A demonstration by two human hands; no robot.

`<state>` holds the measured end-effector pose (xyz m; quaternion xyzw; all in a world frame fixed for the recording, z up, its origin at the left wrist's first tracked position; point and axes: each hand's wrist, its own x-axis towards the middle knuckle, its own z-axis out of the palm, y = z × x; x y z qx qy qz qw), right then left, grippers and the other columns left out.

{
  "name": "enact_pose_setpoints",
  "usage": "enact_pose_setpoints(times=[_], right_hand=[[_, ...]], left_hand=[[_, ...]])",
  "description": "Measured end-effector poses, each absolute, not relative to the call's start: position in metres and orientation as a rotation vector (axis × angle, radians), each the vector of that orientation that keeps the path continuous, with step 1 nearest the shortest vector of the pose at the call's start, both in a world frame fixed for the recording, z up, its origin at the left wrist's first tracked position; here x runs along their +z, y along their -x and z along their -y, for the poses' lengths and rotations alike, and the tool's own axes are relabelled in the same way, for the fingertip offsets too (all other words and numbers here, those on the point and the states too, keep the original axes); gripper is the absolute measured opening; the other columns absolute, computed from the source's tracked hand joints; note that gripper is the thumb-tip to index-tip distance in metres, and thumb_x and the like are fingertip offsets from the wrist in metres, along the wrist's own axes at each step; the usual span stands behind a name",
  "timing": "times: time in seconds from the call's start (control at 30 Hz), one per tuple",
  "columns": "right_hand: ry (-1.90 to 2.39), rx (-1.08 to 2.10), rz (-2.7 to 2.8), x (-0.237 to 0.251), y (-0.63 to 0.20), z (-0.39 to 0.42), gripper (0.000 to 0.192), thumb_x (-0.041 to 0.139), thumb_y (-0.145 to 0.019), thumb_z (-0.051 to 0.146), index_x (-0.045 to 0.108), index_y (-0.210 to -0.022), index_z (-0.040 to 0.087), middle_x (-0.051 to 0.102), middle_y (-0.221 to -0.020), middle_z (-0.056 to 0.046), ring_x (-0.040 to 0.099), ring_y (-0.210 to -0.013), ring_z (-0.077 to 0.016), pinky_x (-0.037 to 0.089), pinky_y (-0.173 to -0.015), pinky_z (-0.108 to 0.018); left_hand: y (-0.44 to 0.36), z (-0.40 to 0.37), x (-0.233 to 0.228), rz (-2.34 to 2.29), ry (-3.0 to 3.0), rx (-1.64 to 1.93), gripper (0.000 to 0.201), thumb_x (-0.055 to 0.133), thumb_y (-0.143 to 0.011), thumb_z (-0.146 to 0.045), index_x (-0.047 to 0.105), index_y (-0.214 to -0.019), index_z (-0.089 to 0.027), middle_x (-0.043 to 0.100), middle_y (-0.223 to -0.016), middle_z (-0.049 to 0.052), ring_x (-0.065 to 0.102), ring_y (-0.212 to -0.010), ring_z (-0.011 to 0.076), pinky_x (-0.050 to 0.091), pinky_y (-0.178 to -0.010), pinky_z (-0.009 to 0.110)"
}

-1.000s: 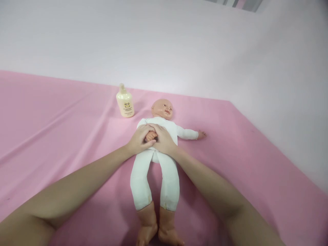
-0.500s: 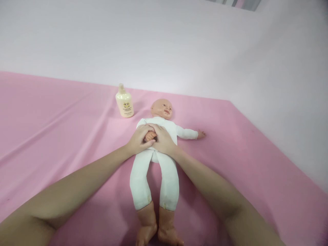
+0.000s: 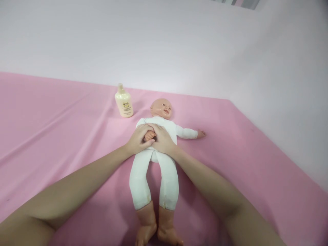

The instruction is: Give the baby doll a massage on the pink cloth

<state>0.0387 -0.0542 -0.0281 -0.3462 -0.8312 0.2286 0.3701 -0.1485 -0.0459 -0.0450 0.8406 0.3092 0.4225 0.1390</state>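
Observation:
A baby doll (image 3: pixel 141 176) in white cloth lies on its back, feet toward me, its head turned to the right. Its one small hand (image 3: pixel 149 136) shows between my two hands, over the belly. My left hand (image 3: pixel 139 138) wraps that doll hand and forearm from the left, thumb across the near side. From the right, my right hand (image 3: pixel 164 138) closes round the same doll hand, its fingers meeting those of my left. Most of my fingertips are hidden. The doll's other arm (image 3: pixel 187 132) stretches out to the right on the cloth.
A cream pump bottle (image 3: pixel 124 104) with a printed label stands left of the doll's head. Pink cloth (image 3: pixel 64 112) lies under everything, with creases on the left. Beyond its edge is a white surface (image 3: pixel 128 44).

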Motion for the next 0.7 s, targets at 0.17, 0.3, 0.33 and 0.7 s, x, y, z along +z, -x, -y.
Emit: enact_pose_setpoints(times=[0.17,0.3,0.33,0.7], right_hand=[[0.897,0.572,2.134,-0.0292,-0.038,0.0539,0.067,0.074,-0.082,0.025,0.054,-0.146,0.023,0.067,-0.144,-0.012,0.063,-0.132,-0.0334,0.046,-0.118,-0.053],[0.89,0.579,2.127,-0.028,-0.0377,0.055,0.067,0.075,-0.082,0.023,0.056,-0.146,0.022,0.068,-0.142,-0.013,0.064,-0.13,-0.0345,0.046,-0.117,-0.054],[0.891,0.583,2.127,-0.0275,-0.0377,0.0553,0.067,0.075,-0.082,0.023,0.056,-0.146,0.022,0.068,-0.142,-0.013,0.063,-0.131,-0.0347,0.045,-0.117,-0.054],[0.893,0.581,2.124,-0.0293,-0.037,0.0545,0.064,0.072,-0.082,0.026,0.056,-0.144,0.021,0.068,-0.142,-0.012,0.063,-0.128,-0.0337,0.045,-0.117,-0.053]], left_hand=[[0.1487,0.0461,-0.0448,-0.927,-2.416,1.183,0.036,0.059,-0.093,-0.053,0.061,-0.111,-0.023,0.071,-0.108,0.01,0.064,-0.102,0.0299,0.05,-0.097,0.048],[0.1492,0.0454,-0.0456,-0.933,-2.424,1.178,0.037,0.058,-0.094,-0.056,0.062,-0.111,-0.023,0.071,-0.108,0.01,0.064,-0.101,0.0296,0.051,-0.096,0.047],[0.1493,0.0453,-0.0456,-0.934,-2.426,1.174,0.037,0.058,-0.094,-0.056,0.062,-0.111,-0.023,0.071,-0.107,0.01,0.064,-0.101,0.0295,0.051,-0.096,0.047],[0.1493,0.0461,-0.0443,-0.925,-2.431,1.198,0.034,0.058,-0.095,-0.053,0.062,-0.109,-0.022,0.071,-0.104,0.009,0.064,-0.098,0.0289,0.05,-0.095,0.047]])
